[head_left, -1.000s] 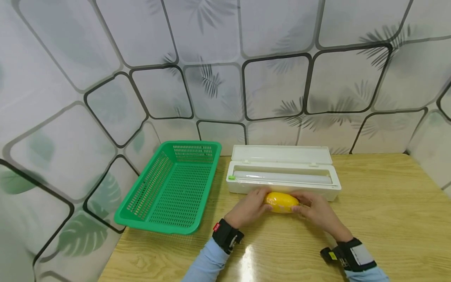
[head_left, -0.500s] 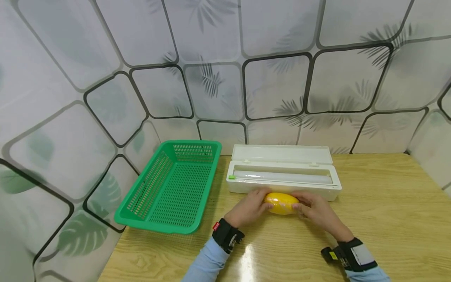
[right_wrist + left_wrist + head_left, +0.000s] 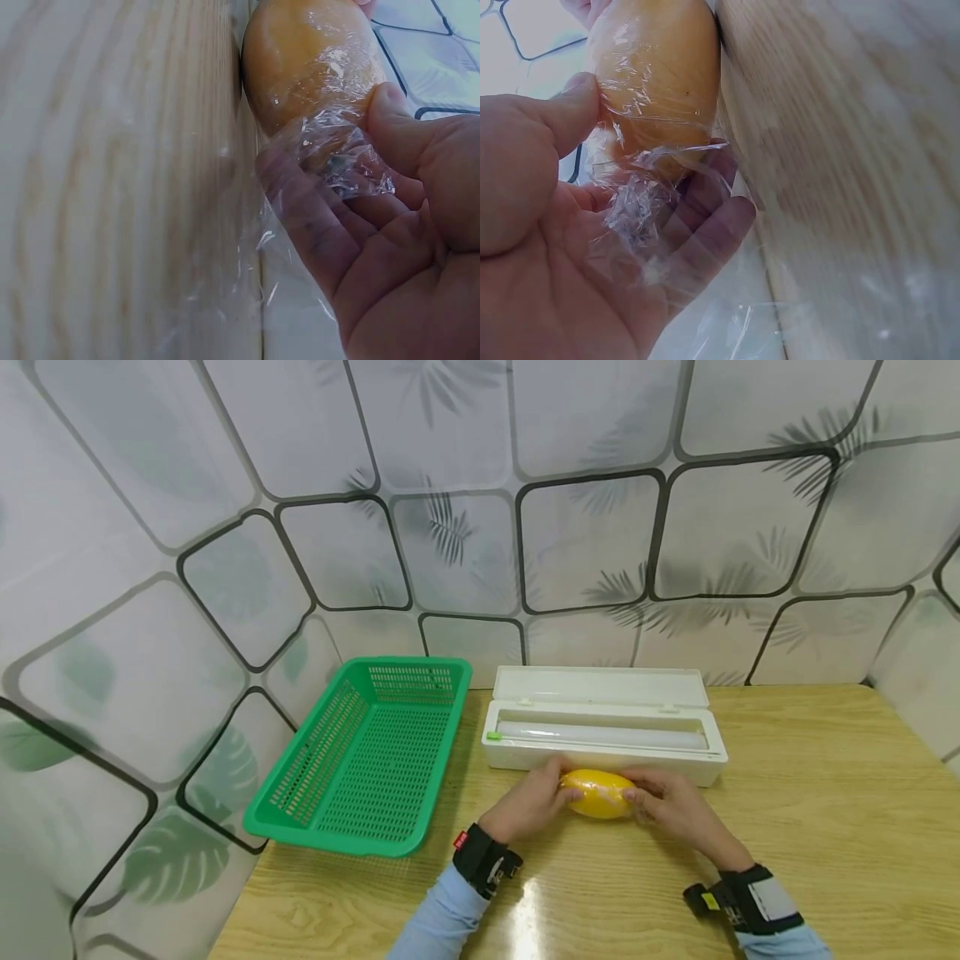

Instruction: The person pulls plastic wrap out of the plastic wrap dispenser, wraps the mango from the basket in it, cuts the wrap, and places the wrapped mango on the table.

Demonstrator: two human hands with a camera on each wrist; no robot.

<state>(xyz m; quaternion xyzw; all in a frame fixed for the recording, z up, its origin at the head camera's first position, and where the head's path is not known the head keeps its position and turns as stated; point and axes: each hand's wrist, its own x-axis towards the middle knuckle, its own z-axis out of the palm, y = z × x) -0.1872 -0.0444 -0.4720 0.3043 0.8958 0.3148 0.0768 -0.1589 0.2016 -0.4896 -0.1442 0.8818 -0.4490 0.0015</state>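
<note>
A yellow mango, wrapped in clear cling film, lies sideways between both hands at the table, just in front of the cling film box. My left hand holds its left end, thumb on the near side and fingers behind and below. At the other end my right hand grips the fruit the same way. Crumpled film bunches over the left palm and over the right fingers. In the wrist views the mango sits right at the wooden surface, film tight and shiny over its skin.
The box's white lid stands raised at the back, with a film roll inside and a green slider at its left. A green perforated basket stands on the left of the wooden table. Patterned covering lines the wall behind.
The mango has turned slightly between the fingers, its shine and film folds shifting, and its middle sits slightly nearer. Both hands stay at its ends. Box and basket have not moved.
</note>
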